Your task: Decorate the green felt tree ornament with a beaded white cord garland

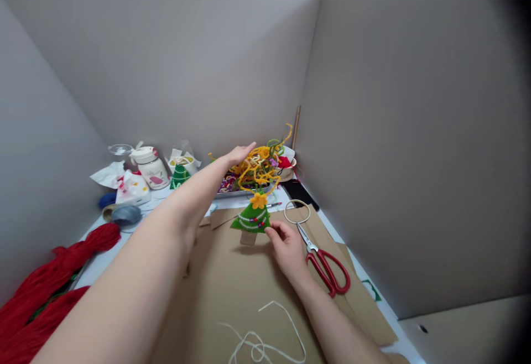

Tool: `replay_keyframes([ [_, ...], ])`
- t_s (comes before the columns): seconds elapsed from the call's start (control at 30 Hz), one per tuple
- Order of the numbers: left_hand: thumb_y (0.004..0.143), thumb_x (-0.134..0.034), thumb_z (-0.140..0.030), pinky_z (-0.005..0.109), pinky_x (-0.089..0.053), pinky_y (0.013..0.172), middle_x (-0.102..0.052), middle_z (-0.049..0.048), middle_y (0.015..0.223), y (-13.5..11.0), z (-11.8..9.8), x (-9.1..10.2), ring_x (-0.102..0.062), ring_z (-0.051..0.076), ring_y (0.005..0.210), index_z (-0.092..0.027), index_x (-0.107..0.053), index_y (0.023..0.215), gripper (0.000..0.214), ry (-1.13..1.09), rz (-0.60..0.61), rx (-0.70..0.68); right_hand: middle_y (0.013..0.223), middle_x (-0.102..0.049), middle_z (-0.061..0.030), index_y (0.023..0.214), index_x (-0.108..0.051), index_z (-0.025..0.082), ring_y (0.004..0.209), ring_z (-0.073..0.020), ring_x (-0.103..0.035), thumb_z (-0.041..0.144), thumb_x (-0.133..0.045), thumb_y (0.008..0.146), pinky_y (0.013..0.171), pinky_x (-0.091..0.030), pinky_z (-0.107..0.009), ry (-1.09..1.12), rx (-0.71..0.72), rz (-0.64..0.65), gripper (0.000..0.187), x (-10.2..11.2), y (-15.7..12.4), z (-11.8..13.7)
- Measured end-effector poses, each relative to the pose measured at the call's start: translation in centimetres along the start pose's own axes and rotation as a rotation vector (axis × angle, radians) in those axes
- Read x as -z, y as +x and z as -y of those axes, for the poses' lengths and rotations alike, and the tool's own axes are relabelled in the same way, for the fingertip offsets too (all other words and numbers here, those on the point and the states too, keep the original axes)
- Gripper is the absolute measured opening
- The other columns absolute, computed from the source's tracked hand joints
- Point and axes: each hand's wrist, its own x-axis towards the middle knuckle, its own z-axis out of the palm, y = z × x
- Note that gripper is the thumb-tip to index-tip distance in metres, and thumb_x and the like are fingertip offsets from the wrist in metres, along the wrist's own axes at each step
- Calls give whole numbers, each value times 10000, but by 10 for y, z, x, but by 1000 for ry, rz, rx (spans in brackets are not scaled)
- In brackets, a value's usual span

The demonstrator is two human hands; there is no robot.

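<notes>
My right hand (287, 247) pinches the lower right corner of a small green felt Christmas tree (251, 218) with a yellow flower on top, held just over the brown cardboard sheet (232, 286). Stretched far forward, my left hand (239, 155) has its fingers flat and extended over a tray heaped with yellow, green and red pipe cleaners (259, 167); nothing shows in it. Red-handled scissors (326, 264) lie on the cardboard just right of my right hand.
White string (265, 336) lies loose on the near cardboard. Red yarn (45, 292) is piled at the left. A white jar (150, 167), tape roll (124, 214), plastic bags and a second small green tree (179, 177) stand at the back left. Grey partition walls enclose the desk.
</notes>
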Motion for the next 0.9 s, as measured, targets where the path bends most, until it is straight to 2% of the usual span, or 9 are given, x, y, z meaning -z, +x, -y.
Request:
replay_keyframes([
  [0.1, 833, -386, -615, 307, -349, 1010, -589, 102, 1246, -10, -7, 40, -517, 234, 1170, -163, -609, 1147, 594, 49, -19, -98, 863, -660, -58, 862, -646, 153, 806, -183, -585, 306, -546, 811, 737, -441, -270, 2, -1, -2, 190, 0, 1, -1],
  [0.2, 839, -435, -554, 284, -382, 972, -628, 74, 1186, -28, 1, 84, -551, 214, 1109, -177, -637, 1099, 501, 146, -119, -153, 859, -665, -66, 875, -647, 144, 796, -189, -589, 336, -550, 801, 738, -449, -283, -17, -6, -15, 228, 0, 2, -1],
  [0.27, 819, -519, -464, 260, -417, 920, -663, 51, 1115, -45, 18, 111, -585, 195, 1034, -197, -666, 1040, 376, 233, -208, -146, 845, -662, -69, 881, -644, 137, 785, -191, -589, 356, -556, 794, 732, -453, -290, -29, -12, -26, 252, 0, 2, -2],
  [0.33, 791, -573, -374, 264, -448, 860, -691, 53, 1026, -65, 42, 133, -614, 197, 950, -201, -690, 978, 280, 298, -281, -75, 842, -659, -73, 886, -642, 133, 783, -197, -588, 374, -559, 790, 733, -454, -299, -31, -11, -30, 272, 0, 2, -4],
  [0.47, 741, -617, -300, 318, -467, 760, -709, 98, 848, -102, 97, 158, -632, 238, 818, -177, -718, 825, 181, 401, -388, 141, 860, -663, -83, 894, -650, 131, 788, -207, -590, 408, -564, 784, 735, -455, -313, -29, -4, -21, 310, 1, 3, -7],
  [0.57, 723, -625, -283, 334, -454, 743, -707, 116, 849, -114, 129, 161, -627, 260, 834, -173, -716, 795, 160, 452, -428, 259, 871, -665, -84, 897, -652, 133, 796, -208, -591, 413, -573, 782, 741, -450, -313, -33, -7, -18, 313, 2, 3, -9],
  [0.67, 698, -641, -276, 336, -444, 736, -705, 122, 873, -113, 148, 150, -623, 267, 850, -178, -715, 790, 154, 469, -427, 333, 887, -666, -83, 897, -649, 136, 806, -206, -590, 407, -576, 786, 747, -443, -309, -42, -12, -24, 301, 2, 4, -10],
  [0.77, 674, -653, -314, 357, -436, 755, -699, 127, 909, -109, 154, 129, -611, 285, 884, -189, -721, 784, 179, 479, -437, 378, 883, -669, -81, 888, -650, 138, 803, -205, -590, 410, -582, 784, 746, -441, -308, -50, -13, -26, 299, 2, 5, -12],
  [0.9, 691, -614, -358, 456, -389, 845, -668, 146, 1014, -104, 153, 100, -559, 336, 985, -204, -727, 831, 238, 510, -534, 417, 882, -672, -89, 895, -653, 136, 811, -213, -597, 412, -579, 789, 753, -450, -315, -44, -16, 7, 305, 2, 5, -11],
])
